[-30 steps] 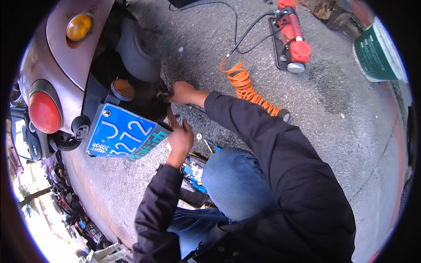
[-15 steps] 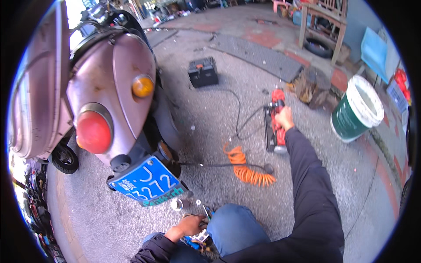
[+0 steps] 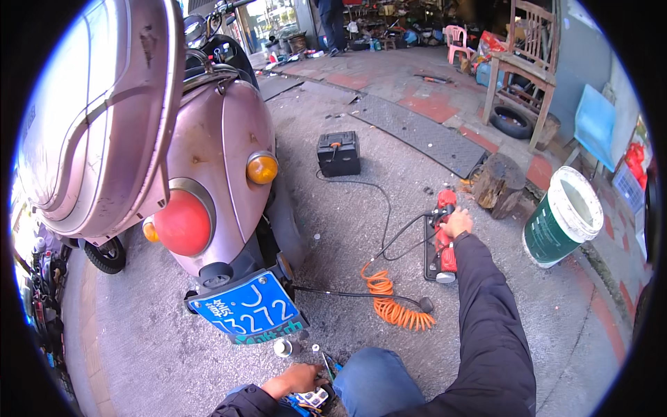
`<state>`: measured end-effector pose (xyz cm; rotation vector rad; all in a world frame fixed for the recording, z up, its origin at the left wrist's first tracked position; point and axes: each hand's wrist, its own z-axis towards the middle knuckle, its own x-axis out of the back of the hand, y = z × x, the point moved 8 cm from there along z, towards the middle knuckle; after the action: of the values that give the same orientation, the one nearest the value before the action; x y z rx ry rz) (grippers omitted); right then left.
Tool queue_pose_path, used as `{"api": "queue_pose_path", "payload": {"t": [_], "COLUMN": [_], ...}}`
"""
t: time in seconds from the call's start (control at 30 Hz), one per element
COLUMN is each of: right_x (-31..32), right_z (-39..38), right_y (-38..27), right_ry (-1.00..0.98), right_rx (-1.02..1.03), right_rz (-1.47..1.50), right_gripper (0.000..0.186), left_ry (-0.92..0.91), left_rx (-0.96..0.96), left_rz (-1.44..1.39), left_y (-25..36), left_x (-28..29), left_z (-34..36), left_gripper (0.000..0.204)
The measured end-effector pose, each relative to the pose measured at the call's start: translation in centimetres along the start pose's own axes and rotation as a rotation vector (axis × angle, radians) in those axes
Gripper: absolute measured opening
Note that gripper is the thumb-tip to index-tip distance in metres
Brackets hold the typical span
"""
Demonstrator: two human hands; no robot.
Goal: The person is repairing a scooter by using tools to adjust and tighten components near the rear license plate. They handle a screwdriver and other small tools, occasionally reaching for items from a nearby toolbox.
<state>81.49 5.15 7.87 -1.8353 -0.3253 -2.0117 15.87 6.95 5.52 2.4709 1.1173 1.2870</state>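
Head view: I'm crouched on a grey, gritty concrete floor w/ oil stains, outdoors in front of an open workshop. My right hand is stretched out fwd, wrapped round the top of a red power tool lying on the floor, mid-right. Orange coiled hose and a black cable run from it twd the scooter. My left hand is low by my knee, fingers curled on a small white/blue part; grip not clear, can't tell if clenched.

Pink scooter rear at left, red tail lamp, blue plate. Black case further back. Green-and-white bucket right, wood stump beside the tool, wooden chair, tyre and dark floor mat behind. Brick strips in the pavement, cluttered shop bkgd.
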Motion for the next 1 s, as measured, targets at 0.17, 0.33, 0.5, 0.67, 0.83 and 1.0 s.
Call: {"api": "queue_pose_path", "payload": {"t": [0.17,0.33,0.5,0.67,0.83,1.0], "right_x": [8.1,20.1,29.6,32.4,34.2,38.1], "right_z": [-3.3,-33.2,-49.0,-49.5,-50.7,-52.0], "right_y": [-9.9,-20.7,-13.6,-10.0,-6.7,-1.5], "right_ry": [0.183,-0.402,-0.724,-0.619,-0.597,-0.691], "right_rx": [0.656,1.465,1.435,1.132,1.015,0.629], "right_rz": [-0.198,0.404,0.817,0.864,0.698,0.434], "right_gripper": [0.021,0.026,0.028,0.028,0.027,0.026], "left_ry": [0.019,-0.045,-0.050,0.046,0.351,0.406], "left_rx": [-0.245,-0.226,-0.261,-0.015,0.138,0.300], "left_rz": [-0.065,-0.001,-0.223,-0.368,-0.687,-0.752], "left_y": [3.1,-0.6,4.1,7.4,14.0,18.0], "left_x": [-0.8,-5.2,-6.5,-6.2,-0.9,6.8], "left_z": [2.6,-2.6,-8.8,-13.3,-20.4,-29.4], "left_gripper": [0.055,0.038,0.033,0.026,0.026,0.043]}}
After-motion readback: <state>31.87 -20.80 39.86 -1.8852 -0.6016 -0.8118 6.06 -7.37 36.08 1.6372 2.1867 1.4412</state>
